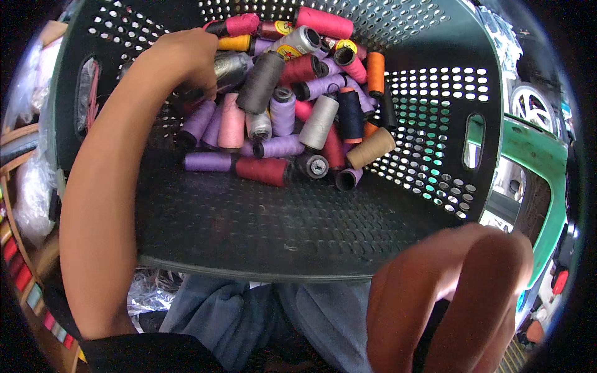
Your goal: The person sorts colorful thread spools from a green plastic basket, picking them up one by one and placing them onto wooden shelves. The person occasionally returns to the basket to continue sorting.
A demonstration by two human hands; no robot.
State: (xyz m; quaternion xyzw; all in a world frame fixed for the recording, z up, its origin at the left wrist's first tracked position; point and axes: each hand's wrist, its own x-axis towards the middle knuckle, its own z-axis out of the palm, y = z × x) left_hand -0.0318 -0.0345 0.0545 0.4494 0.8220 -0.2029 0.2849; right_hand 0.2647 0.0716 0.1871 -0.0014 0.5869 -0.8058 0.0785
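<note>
My left hand (189, 59) reaches down into a dark green plastic basket (267, 270) at its left side. Its fingers curl downward among thread spools, beside a blurred grey spool (231, 69) in clear wrap; their tips and whatever they grip are hidden. A dark grey thread spool (260, 82) lies just right of it, and a pink one (231, 121) below. Close up at the lower right is my right hand (448, 292), blurred, its fingers folded outside the basket's near rim. What lies inside those fingers, if anything, I cannot make out.
Several purple, red, orange, navy and tan spools (371, 148) are heaped toward the basket's far side. The basket's perforated walls rise around them. A green plastic frame (541, 155) stands to the right. Clear plastic bags (34, 199) hang at the left, above coloured spools on a rack.
</note>
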